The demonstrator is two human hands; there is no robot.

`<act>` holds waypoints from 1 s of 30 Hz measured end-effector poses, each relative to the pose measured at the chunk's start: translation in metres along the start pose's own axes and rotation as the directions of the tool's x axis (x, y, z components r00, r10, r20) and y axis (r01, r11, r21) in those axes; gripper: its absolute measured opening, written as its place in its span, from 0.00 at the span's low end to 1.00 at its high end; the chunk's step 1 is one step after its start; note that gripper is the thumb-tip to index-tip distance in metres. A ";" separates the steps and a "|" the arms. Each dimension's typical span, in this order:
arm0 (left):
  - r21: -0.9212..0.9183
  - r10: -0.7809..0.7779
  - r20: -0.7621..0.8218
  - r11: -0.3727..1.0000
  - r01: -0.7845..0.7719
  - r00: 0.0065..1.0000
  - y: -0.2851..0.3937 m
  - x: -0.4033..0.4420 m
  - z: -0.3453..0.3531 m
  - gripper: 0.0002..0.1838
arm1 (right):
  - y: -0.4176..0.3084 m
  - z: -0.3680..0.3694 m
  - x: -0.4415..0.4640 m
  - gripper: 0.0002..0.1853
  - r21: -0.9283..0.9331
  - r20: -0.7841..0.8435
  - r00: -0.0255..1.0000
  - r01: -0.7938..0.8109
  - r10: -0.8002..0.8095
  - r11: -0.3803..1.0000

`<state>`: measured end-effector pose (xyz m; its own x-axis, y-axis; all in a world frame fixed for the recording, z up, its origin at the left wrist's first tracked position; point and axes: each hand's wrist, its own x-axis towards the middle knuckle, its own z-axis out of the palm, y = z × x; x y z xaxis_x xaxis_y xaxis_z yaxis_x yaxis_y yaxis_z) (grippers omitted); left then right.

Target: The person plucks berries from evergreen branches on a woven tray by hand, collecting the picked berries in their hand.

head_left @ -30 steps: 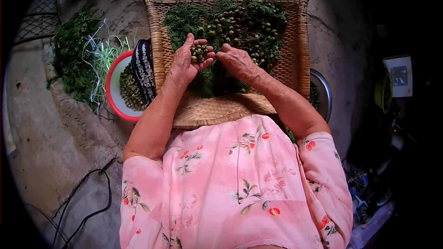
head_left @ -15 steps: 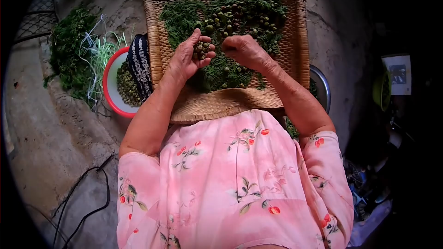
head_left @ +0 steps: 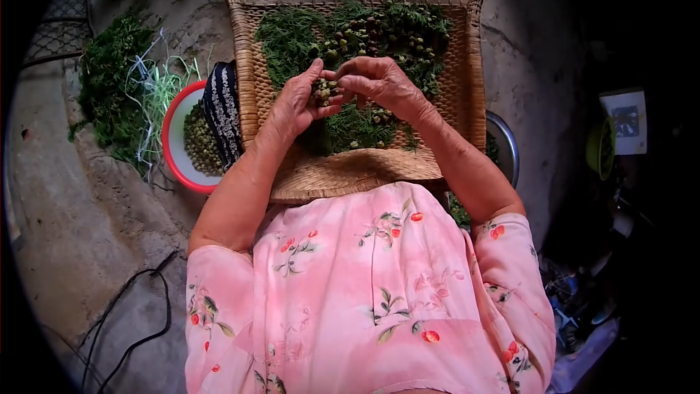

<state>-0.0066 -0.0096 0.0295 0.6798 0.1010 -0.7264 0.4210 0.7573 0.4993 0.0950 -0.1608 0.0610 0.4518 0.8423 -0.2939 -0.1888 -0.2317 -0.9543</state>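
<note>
A tan wicker tray with raised woven sides [head_left: 475, 80] lies before the person, its near edge against the pink floral garment [head_left: 350, 277]. Feathery green conifer sprigs [head_left: 288, 36] cover much of its middle and reach toward the far edge, with bare weave along the right edge. Just beside the left edge stands a round white bowl with a red rim [head_left: 170, 147], a navy cloth with a white pattern [head_left: 222, 113] hanging over its tray side.

The right hand [head_left: 385, 86] comes in over the tray from the right edge, slanting toward the far left corner, back of the hand up. The left hand [head_left: 295, 102] is cupped, palm turned inward, between the left edge and the tray's middle.

Smallest are the round green-brown cones [head_left: 325, 92] in the left grip, whose fingers curl round them. They lie just left of the right fingertips, so both hands are close to them, though the left alone clearly carries them. The right grip has its thumb and fingers drawn near one another; whether they pinch anything, or touch the left fingers, I cannot tell. The cones show no clear long axis.
</note>
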 end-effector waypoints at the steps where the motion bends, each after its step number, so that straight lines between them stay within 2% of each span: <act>1: -0.002 0.003 0.000 1.000 -0.003 1.000 0.001 -0.001 0.000 0.21 | 0.002 -0.003 0.004 0.10 -0.100 -0.083 0.994 0.063 -0.071 0.993; 3: 0.039 -0.023 0.027 0.999 0.022 0.999 0.003 -0.002 0.000 0.20 | 0.023 -0.018 0.018 0.10 -0.368 -0.272 0.930 0.137 -0.247 0.920; 4: 0.038 -0.021 0.027 0.999 0.020 0.999 0.004 -0.002 0.000 0.20 | 0.029 -0.027 0.023 0.11 -0.567 -0.332 0.870 0.125 -0.365 0.814; 6: 0.051 0.006 0.013 0.999 -0.007 1.000 0.003 0.002 -0.003 0.20 | 0.041 -0.043 0.028 0.13 -0.578 -0.428 0.852 -0.002 -0.301 0.816; 7: 0.017 0.008 0.002 1.000 -0.008 1.000 0.002 0.005 -0.004 0.20 | 0.043 -0.048 0.029 0.20 -0.699 -0.387 0.877 -0.077 -0.286 0.711; 8: 0.015 0.011 0.003 1.000 -0.011 1.000 0.002 0.007 -0.006 0.20 | 0.045 -0.049 0.031 0.20 -0.701 -0.386 0.877 -0.076 -0.288 0.709; 10: -0.002 0.023 -0.058 1.000 -0.024 0.998 0.004 0.009 -0.007 0.19 | 0.045 -0.047 0.033 0.28 -0.790 -0.341 0.895 -0.107 -0.288 0.604; 11: -0.004 0.025 -0.056 1.000 -0.025 0.998 0.006 0.009 -0.007 0.19 | 0.042 -0.045 0.035 0.28 -0.792 -0.339 0.895 -0.106 -0.289 0.602; 14: -0.017 0.046 -0.078 0.999 -0.048 0.996 0.011 0.006 -0.005 0.19 | 0.029 -0.035 0.039 0.36 -0.844 -0.288 0.956 -0.225 -0.058 0.486; 15: -0.017 0.048 -0.080 0.999 -0.050 0.996 0.011 0.005 -0.005 0.18 | 0.037 -0.037 0.043 0.36 -0.861 -0.286 0.949 -0.194 -0.133 0.469; 18: -0.024 0.053 -0.086 0.998 -0.055 0.995 0.010 0.003 -0.004 0.17 | 0.037 -0.041 0.048 0.33 -0.826 -0.311 0.937 -0.184 -0.159 0.533; 21: -0.034 0.057 -0.092 0.998 -0.061 0.994 0.009 0.004 -0.006 0.17 | 0.045 -0.043 0.051 0.30 -0.822 -0.356 0.911 -0.199 -0.207 0.534; 25: -0.037 0.045 -0.093 0.998 -0.048 0.995 0.007 0.004 -0.005 0.17 | 0.046 -0.038 0.052 0.23 -0.799 -0.423 0.892 -0.283 -0.161 0.530; 30: -0.052 0.046 -0.083 0.997 -0.050 0.995 0.004 0.002 -0.005 0.17 | 0.045 -0.036 0.053 0.17 -0.821 -0.398 0.900 -0.264 -0.177 0.506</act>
<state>-0.0069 -0.0033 0.0276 0.6464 0.1889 -0.7393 0.3546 0.7835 0.5102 0.1417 -0.1438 0.0001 0.7870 0.6056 -0.1175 0.5013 -0.7389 -0.4503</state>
